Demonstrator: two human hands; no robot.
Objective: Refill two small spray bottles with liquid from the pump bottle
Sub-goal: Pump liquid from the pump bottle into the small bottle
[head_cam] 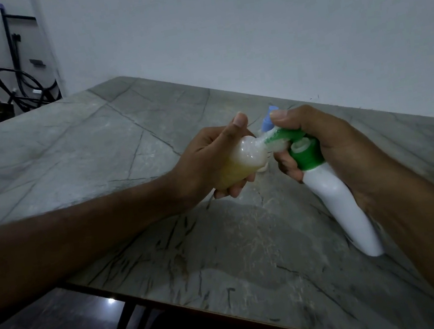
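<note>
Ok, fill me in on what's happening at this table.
A person is refilling a small bottle from a pump bottle. The left hand holds the small translucent bottle, tilted and partly filled with yellowish liquid with foam above it. The right hand grips the white pump bottle with the green pump head, its nozzle at the small bottle's mouth. Something blue shows behind the right thumb. All is above a grey marble table.
</note>
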